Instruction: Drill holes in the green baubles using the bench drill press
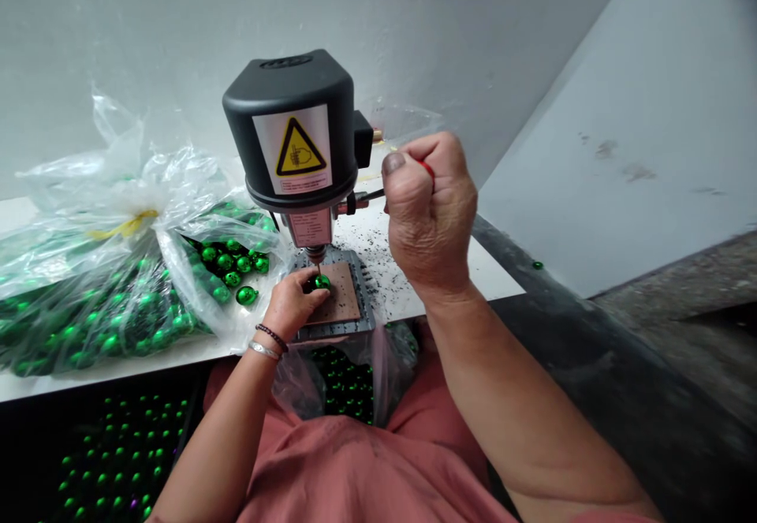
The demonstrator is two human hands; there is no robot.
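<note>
A small bench drill press [289, 128] with a black motor cover stands on the white table. Under its bit lies a shiny green ball [322, 281], on a brown board on the press's base [365, 302]. My left hand [291, 302] pinches that ball from the left with thumb and fingers. The thin bit comes down onto the ball's top, or very close to it. Raised at the right of the press, my right hand [431, 207] is closed in a fist around the feed lever [372, 195]; its grip end is hidden inside the fingers.
Left of the press lies a clear plastic bag [171, 251] of green balls, tied with yellow and open on its right side. Dark shavings [378, 259] litter the white tabletop. More green balls fill a dark tray [118, 452] at lower left and a bag [343, 385] below the table edge.
</note>
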